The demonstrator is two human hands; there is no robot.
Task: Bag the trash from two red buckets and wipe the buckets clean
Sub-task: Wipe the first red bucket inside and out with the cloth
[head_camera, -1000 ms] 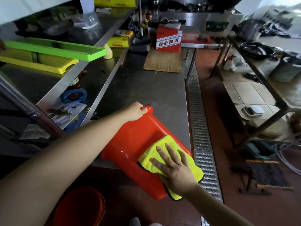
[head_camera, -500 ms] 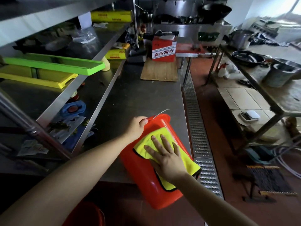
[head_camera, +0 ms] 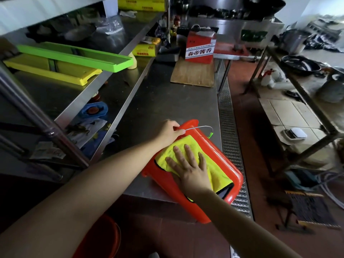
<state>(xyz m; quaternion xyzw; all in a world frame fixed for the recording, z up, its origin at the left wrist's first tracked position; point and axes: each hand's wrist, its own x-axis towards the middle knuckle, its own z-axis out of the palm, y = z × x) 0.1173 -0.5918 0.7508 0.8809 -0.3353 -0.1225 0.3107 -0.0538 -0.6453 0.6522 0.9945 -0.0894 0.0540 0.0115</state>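
A red bucket [head_camera: 230, 170] lies on its side across the near edge of the steel counter [head_camera: 167, 101], its base overhanging toward me. My left hand [head_camera: 170, 132] grips the bucket's rim where the wire handle [head_camera: 200, 127] attaches. A yellow cloth [head_camera: 216, 170] is spread on the bucket's upturned side. My right hand [head_camera: 189, 168] presses flat on the cloth with fingers straight and spread. A second red bucket [head_camera: 104, 239] stands on the floor at the lower left, partly hidden by my left arm.
A wooden board [head_camera: 191, 75] and a red carton [head_camera: 200, 46] sit farther back on the counter. Green [head_camera: 74, 56] and yellow trays [head_camera: 52, 71] lie on the left shelf. A metal floor drain grate [head_camera: 230, 138] runs along the counter's right side. A metal rack [head_camera: 297, 94] stands at right.
My right hand has slid the yellow cloth up the bucket's side toward the rim. The bucket has tipped flatter onto the counter, and the camera view has shifted.
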